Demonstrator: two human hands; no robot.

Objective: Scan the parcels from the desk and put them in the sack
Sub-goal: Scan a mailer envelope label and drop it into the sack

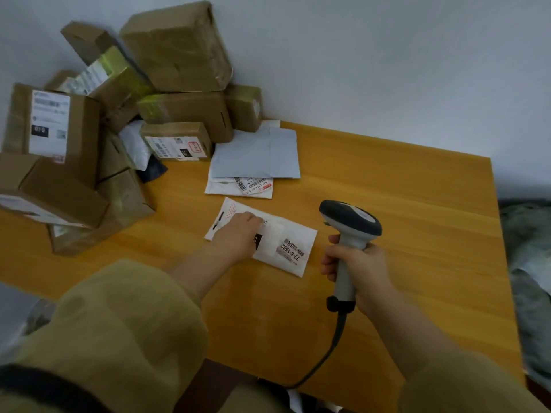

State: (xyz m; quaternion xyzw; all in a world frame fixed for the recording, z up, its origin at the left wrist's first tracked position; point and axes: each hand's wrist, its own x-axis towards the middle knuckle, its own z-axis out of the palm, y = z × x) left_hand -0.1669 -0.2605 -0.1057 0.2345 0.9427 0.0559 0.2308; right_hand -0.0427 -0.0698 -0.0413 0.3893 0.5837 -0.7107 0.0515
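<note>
I see the white mailer (287,248) partly hidden under my left hand (237,238), finger curl unclear | right hand (365,271) clamps barcode scanner (351,219) just beside it.

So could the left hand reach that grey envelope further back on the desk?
Probably yes: the left hand only rests on the white mailer, and the grey envelope lies uncovered just beyond, nothing standing between.

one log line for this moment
phase: scan | left hand: pressing white mailer on desk | right hand: gripping scanner
</note>
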